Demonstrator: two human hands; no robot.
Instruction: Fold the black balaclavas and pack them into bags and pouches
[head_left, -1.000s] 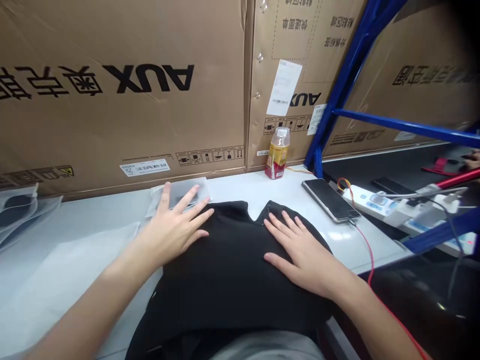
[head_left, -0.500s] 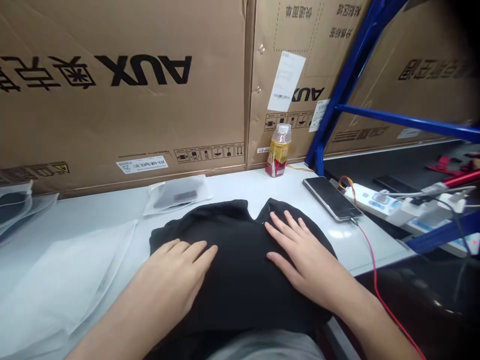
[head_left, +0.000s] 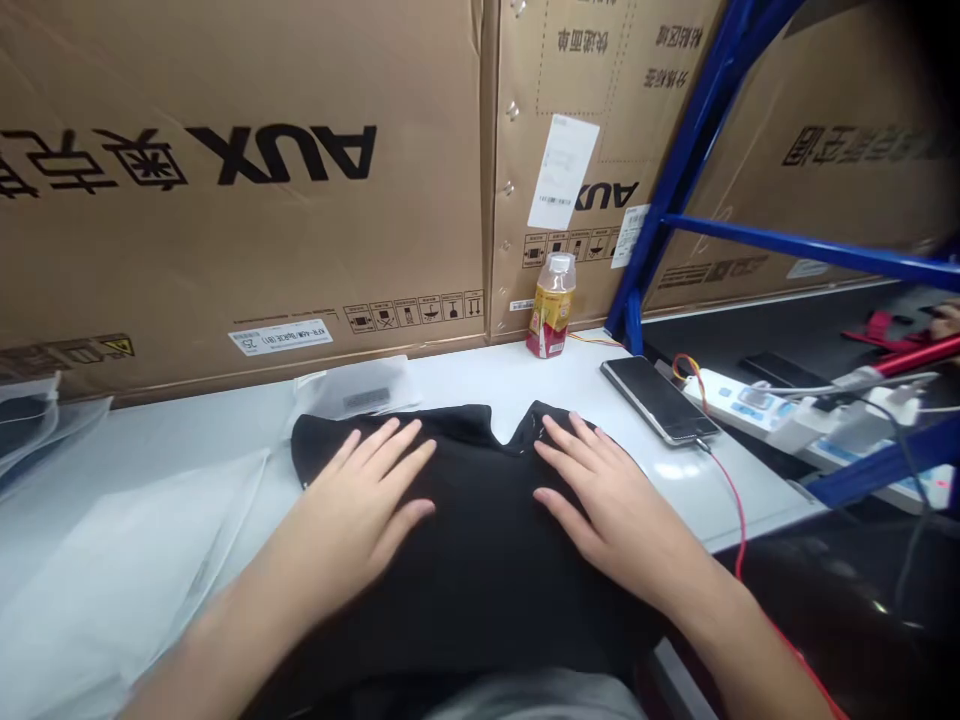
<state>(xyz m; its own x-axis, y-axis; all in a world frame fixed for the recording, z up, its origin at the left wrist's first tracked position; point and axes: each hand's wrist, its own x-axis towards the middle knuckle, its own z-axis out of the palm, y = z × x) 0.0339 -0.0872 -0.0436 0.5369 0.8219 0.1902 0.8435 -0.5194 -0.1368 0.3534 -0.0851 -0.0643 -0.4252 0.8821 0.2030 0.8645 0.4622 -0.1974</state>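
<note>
A black garment (head_left: 480,560) lies spread on the white table in front of me, with a notch in its far edge. My left hand (head_left: 367,500) rests on its left part, fingers spread and pointing away from me. On the right part, beside the notch, my right hand (head_left: 600,490) lies flat with its fingers apart. Neither hand grips the cloth. The near end of the garment runs down toward my body at the bottom of the view.
Large cardboard boxes (head_left: 247,250) stand behind the table (head_left: 465,375). Frosted plastic bags (head_left: 127,560) lie at left, another (head_left: 360,385) beyond the garment. A bottle (head_left: 551,305), a phone (head_left: 660,400) on a red cable, power strips (head_left: 750,400) and a blue rack frame (head_left: 675,180) are at right.
My left hand has moved forward and its fingers have spread out flat. The garment's far left edge now lies smoother and reaches over part of the small bag. My right hand stays nearly in place.
</note>
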